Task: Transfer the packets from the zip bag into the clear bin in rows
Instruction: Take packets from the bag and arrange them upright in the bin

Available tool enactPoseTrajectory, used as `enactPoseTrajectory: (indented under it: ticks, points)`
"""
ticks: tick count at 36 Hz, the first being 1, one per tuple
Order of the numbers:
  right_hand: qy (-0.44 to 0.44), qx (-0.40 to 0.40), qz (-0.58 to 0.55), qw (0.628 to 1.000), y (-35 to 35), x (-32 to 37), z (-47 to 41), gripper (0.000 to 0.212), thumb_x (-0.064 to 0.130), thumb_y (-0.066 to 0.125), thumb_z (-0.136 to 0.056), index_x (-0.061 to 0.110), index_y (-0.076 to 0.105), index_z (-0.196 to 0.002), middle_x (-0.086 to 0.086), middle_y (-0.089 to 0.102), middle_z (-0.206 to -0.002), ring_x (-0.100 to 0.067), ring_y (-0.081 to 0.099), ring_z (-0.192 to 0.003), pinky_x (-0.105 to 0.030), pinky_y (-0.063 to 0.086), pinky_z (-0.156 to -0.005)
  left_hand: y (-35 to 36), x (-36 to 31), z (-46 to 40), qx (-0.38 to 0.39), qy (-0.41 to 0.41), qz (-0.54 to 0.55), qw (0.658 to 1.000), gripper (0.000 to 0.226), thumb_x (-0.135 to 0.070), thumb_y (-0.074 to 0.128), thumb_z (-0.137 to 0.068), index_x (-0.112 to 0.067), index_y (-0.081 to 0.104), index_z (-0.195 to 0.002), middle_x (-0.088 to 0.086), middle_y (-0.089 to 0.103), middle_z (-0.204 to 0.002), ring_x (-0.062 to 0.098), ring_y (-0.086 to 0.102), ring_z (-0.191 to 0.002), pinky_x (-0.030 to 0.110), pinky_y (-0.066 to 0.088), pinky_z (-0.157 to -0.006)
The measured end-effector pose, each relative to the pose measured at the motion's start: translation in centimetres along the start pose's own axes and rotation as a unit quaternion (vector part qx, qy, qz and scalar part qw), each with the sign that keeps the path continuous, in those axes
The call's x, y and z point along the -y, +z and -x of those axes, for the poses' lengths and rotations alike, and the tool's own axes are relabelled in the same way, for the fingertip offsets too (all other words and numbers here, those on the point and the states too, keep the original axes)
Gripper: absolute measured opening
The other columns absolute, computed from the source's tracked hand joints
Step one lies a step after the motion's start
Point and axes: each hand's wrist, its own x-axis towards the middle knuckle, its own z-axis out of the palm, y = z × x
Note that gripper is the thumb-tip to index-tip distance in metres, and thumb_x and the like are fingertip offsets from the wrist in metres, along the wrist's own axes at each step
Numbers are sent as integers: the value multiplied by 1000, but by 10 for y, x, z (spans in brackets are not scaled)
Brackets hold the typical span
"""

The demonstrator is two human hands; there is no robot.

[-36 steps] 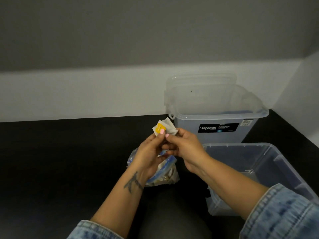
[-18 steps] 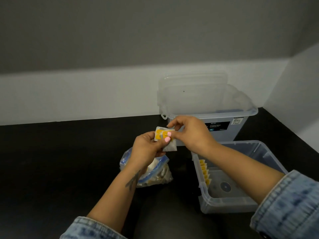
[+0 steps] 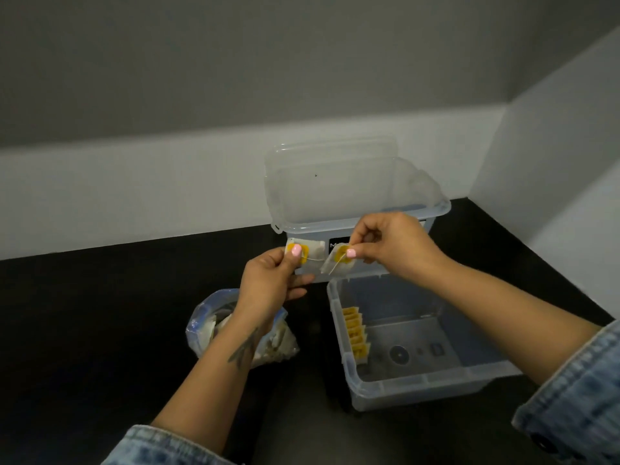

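Each hand pinches one packet mid-frame: the left hand [image 3: 268,280] holds a packet [image 3: 313,255], the right hand [image 3: 392,245] holds another packet [image 3: 337,265]. Their thin strings look tangled; pulling could tear one. The clear bin [image 3: 419,387] sits lower right, the zip bag [image 3: 208,323] lower left.

zip bag [image 3: 204,325]: partly hidden behind the left forearm
label [image 3: 337,245]: mostly covered by the right hand [image 3: 392,243]
sleeves [image 3: 577,404]: cut off by the edge

Rolled-up faded denim sleeves [image 3: 577,401], pink-painted nails [image 3: 296,250], and a dark tattoo [image 3: 244,348] on the left forearm.
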Motion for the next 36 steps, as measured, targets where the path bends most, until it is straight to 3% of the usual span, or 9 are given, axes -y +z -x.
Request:
enactPoseTrajectory:
  ticks: [4,9,12,17,31,36]
  points:
    - [25,14,23,999,-23,-26,9,15,16,79,-75,25,67,-73,11,64,-65,4,58,-57,-15,45,-63,9,7,-4,-8,10,-21,1000,16,-31,52,-93,-23,65,-94,3,71,-99,9,69,-77,23,55,-64]
    - [55,67,182,979,-22,-59,18,12,24,73,-81,29,64,-77,18,58,-69,0,57,-69,-22,48,-72,19,13,-5,-6,15,-44,999,12,-32,53,-91,-27,64,-95,-2,71,-96,5,69,-80,25,55,-67]
    - [54,98,264,958,-6,-74,22,2,26,65,-88,27,67,-88,10,64,-81,-7,60,-78,-23,48,-71,24,15,-4,-8,15,-50,999,14,-31,53,-91,-24,64,-98,-3,71,-93,4,69,-79,26,55,-69]
    - [20,110,358,927,22,-86,21,15,21,57,-90,24,69,-98,-1,69,-98,-19,63,-91,-30,47,-73,28,17,-2,-11,7,-52,999,14,-32,54,-90,-25,65,-97,0,72,-96,8,70,-83,26,55,-69]
    - [-66,138,454,878,51,-103,14,16,14,50,-94,15,61,-105,-7,66,-102,-25,62,-92,-33,49,-78,31,21,11,-4,10,-70,997,20,-34,55,-87,-23,66,-99,0,73,-92,7,69,-79,23,55,-68]
    - [-108,157,515,836,51,-101,16,23,9,49,-93,11,54,-115,-8,67,-105,-29,64,-95,-33,40,-68,30,22,13,-1,3,-77,997,23,-34,55,-87,-20,66,-102,2,73,-94,8,69,-81,23,55,-67]
